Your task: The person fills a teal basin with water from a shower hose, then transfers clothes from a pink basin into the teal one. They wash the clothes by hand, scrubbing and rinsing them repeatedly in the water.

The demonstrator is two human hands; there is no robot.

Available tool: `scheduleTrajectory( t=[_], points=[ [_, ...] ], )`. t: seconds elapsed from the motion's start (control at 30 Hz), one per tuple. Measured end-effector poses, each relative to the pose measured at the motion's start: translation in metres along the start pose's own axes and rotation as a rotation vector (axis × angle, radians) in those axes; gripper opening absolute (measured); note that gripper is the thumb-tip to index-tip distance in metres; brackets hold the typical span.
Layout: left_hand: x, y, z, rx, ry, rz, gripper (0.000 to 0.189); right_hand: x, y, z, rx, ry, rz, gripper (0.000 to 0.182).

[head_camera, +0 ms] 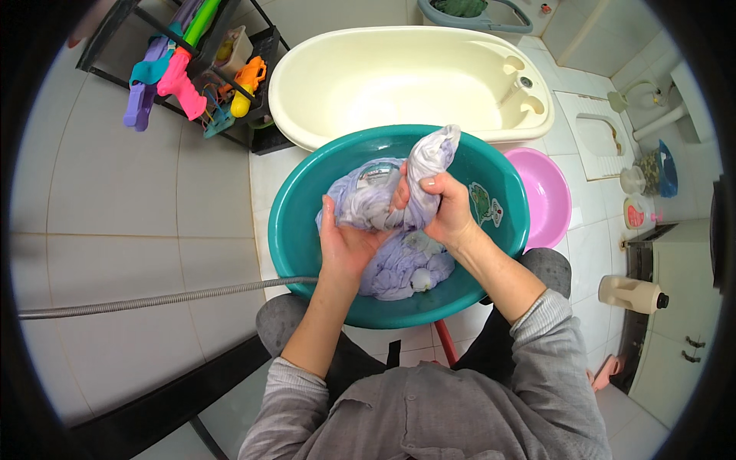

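A wet, pale lavender cloth (368, 195) is bunched up above a large teal plastic basin (279, 241). My right hand (445, 207) grips a twisted roll of it, whose folded end sticks up past the fist. My left hand (351, 247) cups the cloth from below, palm up and thumb raised at its left side; its other fingertips are partly hidden. More lavender cloth (402, 270) lies in the basin under my hands, with a small white lump on it. A corrugated metal hose (172, 299) comes from the left over the basin's rim, its end out of sight.
A cream baby bathtub (368, 86) stands behind the basin, a pink basin (546, 195) to its right. Left is a black rack (264, 92) with toy water guns (178, 86). A squat toilet (598, 138), a detergent jug (629, 294) and a cabinet (678, 299) are at right.
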State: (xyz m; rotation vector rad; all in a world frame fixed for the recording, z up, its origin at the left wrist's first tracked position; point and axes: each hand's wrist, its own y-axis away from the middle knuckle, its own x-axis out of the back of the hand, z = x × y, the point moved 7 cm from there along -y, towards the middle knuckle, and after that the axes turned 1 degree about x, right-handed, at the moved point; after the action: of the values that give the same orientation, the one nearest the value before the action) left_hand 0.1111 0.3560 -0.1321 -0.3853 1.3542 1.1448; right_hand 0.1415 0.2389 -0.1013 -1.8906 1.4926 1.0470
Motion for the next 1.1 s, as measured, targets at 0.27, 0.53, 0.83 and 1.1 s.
scheduleTrajectory(
  t=[0.27, 0.53, 0.83, 1.1],
  points=[
    [0.053, 0.007, 0.047, -0.461, -0.276, 0.362, 0.016, 0.018, 0.003, 0.024, -0.155, -0.146, 0.343, 0.026],
    [-0.056, 0.064, 0.029, -1.067, -1.311, 0.253, 0.029, 0.05, -0.001, 0.047, -0.25, -0.108, 0.494, 0.02],
    [-0.07, 0.091, -0.061, -1.378, -1.865, -0.557, 0.022, 0.045, 0.007, 0.058, -0.35, 0.508, 0.254, 0.029],
    [-0.026, 0.081, -0.11, -1.173, -2.079, -0.935, 0.015, 0.056, 0.019, 0.084, -0.439, 0.925, 0.184, 0.041]
  ],
)
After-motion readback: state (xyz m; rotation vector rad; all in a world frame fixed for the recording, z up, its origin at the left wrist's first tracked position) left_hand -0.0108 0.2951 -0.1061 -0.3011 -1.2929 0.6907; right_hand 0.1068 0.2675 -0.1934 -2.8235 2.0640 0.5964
